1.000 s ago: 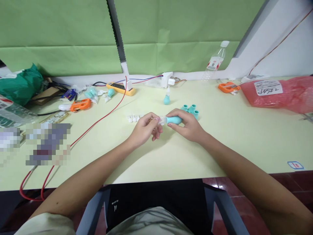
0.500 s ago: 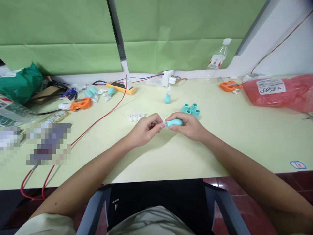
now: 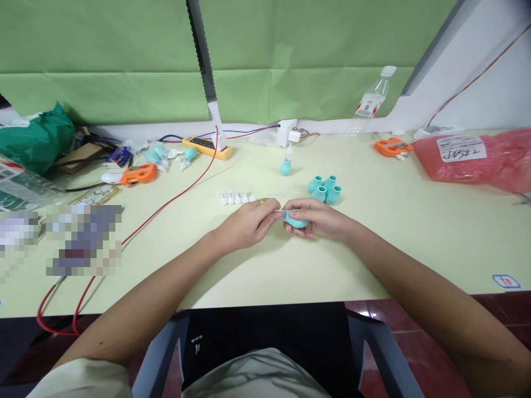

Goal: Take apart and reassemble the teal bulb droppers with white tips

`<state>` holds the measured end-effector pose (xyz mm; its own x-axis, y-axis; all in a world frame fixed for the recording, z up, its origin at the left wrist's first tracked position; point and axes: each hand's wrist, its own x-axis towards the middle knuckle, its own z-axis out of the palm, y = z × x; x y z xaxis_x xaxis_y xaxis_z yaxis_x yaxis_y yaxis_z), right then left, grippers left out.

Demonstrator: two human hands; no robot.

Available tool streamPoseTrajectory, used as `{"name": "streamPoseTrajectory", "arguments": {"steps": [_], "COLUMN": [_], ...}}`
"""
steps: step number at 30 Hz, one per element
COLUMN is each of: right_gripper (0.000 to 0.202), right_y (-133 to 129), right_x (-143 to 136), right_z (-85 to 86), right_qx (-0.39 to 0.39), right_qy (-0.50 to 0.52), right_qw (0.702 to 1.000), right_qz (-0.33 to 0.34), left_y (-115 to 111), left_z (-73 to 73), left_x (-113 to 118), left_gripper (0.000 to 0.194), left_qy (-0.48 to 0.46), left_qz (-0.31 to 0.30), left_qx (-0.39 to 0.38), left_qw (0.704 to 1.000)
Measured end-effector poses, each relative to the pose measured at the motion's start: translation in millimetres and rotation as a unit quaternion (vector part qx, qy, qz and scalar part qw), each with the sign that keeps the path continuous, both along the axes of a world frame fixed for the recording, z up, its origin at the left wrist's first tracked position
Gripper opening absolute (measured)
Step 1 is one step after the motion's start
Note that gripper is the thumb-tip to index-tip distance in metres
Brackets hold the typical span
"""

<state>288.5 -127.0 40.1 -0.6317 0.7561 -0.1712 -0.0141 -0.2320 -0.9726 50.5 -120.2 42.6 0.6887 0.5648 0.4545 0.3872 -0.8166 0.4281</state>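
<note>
A teal rubber bulb (image 3: 297, 220) lies sideways in my right hand (image 3: 321, 218), whose fingers wrap round it. My left hand (image 3: 251, 222) pinches a small clear piece at the bulb's left-pointing neck; the fingers hide most of that piece. Just behind my left hand, small white tips (image 3: 238, 199) stand in a row. Several teal bulbs (image 3: 326, 189) stand together with their open necks up, behind my right hand. Farther back, another teal bulb (image 3: 286, 167) stands upright with a clear white tip on top.
At the back are a yellow power strip (image 3: 206, 148), a white plug (image 3: 287, 132) and a clear bottle (image 3: 370, 105). A red cable (image 3: 166, 204) crosses the left side. Orange tools (image 3: 139, 174) lie left and right, with a red bag (image 3: 473, 160) far right.
My right fingers have shifted round the bulb, with the thumb now over its top. My left hand has turned more palm-down, uncovering more of the white tips. The view has moved slightly.
</note>
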Motion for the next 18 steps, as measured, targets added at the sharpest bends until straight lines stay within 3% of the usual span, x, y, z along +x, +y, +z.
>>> {"name": "streamPoseTrajectory", "arguments": {"steps": [4, 11, 14, 18], "right_gripper": [0.026, 0.024, 0.026, 0.028], "right_y": [-1.3, 5.1, 7.0, 6.6], "right_x": [-0.9, 4.4, 6.3, 9.0], "right_z": [-1.4, -11.4, -9.1, 4.6], "right_qx": [0.023, -0.089, -0.036, 0.107], "right_qy": [-0.027, -0.015, -0.026, -0.059], "right_qw": [0.999, 0.995, 0.998, 0.989], "right_qz": [0.007, 0.051, 0.054, 0.082], "left_y": [0.6, -4.7, -6.8, -8.7], "left_z": [1.7, -5.1, -7.7, -6.7], "left_x": [0.1, 0.5, 3.5, 8.6], "left_gripper": [0.017, 0.022, 0.022, 0.020], "left_qy": [-0.024, 0.062, 0.031, -0.065], "left_qz": [0.003, -0.027, -0.016, 0.008], "left_qx": [-0.034, -0.001, 0.014, -0.001], "left_qw": [0.999, 0.998, 0.999, 0.998]}}
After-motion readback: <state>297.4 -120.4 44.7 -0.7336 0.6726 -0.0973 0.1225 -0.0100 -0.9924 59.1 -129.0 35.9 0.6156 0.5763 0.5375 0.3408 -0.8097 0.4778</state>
